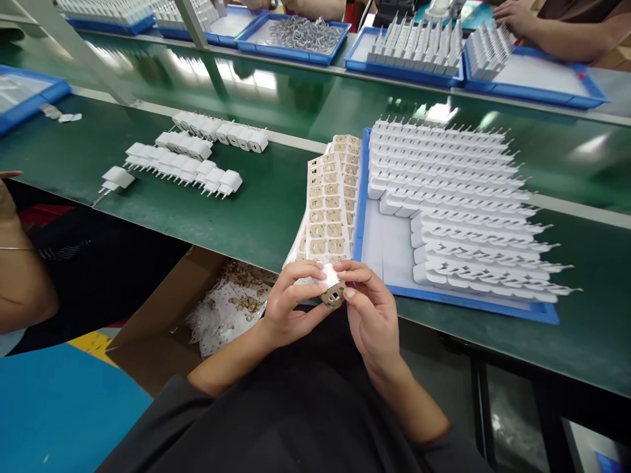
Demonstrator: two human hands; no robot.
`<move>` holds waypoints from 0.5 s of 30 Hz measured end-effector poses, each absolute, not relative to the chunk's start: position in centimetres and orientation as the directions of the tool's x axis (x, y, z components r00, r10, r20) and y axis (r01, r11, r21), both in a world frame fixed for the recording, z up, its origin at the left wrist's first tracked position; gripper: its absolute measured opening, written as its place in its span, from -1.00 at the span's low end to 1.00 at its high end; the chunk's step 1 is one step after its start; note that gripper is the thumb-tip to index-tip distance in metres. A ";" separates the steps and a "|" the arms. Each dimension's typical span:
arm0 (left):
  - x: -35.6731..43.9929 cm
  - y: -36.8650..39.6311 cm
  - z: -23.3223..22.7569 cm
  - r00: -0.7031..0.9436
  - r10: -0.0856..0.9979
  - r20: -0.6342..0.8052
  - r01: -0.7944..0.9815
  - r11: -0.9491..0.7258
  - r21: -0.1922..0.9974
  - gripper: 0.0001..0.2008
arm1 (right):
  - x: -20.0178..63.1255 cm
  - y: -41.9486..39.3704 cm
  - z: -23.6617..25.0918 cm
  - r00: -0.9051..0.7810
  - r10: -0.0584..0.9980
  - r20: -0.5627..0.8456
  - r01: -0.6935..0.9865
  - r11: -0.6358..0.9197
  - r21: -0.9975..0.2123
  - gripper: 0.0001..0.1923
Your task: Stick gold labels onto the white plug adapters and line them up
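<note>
My left hand and my right hand meet just below the table's front edge, both pinching one small white plug adapter with a tan label on its face. Right above my fingers a sheet of tan labels hangs over the edge of the green table. To the right lies a blue tray packed with rows of white adapters, prongs pointing right.
Loose white adapters lie in rows at the table's left. A cardboard box with used label scraps sits below. Another person's arm is at the far left; more blue trays and other workers' hands line the far side.
</note>
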State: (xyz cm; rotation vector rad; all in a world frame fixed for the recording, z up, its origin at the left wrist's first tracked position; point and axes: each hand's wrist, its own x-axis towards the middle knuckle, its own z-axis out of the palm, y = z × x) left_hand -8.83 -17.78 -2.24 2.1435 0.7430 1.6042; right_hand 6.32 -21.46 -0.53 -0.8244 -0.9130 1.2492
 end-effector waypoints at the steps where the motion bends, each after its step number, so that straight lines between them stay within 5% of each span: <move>1: -8.9 -17.8 -2.2 0.218 0.617 0.756 0.177 -0.787 0.591 -0.55 | 6.5 -21.4 -0.5 0.067 0.989 0.134 -0.386 0.150 -0.910 -0.74; 7: -9.0 -17.9 -2.1 0.250 0.633 0.732 0.159 -0.773 0.614 -0.55 | 7.6 -20.9 0.1 0.077 0.952 0.298 0.020 0.297 -0.955 -0.84; 11: -9.1 -18.0 -2.3 0.222 0.732 0.644 0.185 -0.680 0.709 -0.59 | 7.8 -21.2 0.3 0.033 0.769 0.638 0.426 0.567 -0.705 -0.78; 13: -9.4 -17.6 -2.6 0.174 0.807 0.564 0.186 -0.589 0.786 -0.60 | 7.9 -21.6 0.3 -0.110 0.709 0.697 0.394 0.675 -0.625 -0.80; 15: -9.9 -16.9 -2.8 0.130 0.850 0.510 0.200 -0.526 0.826 -0.61 | 7.9 -22.1 0.2 -0.229 0.722 0.653 0.237 0.692 -0.682 -0.83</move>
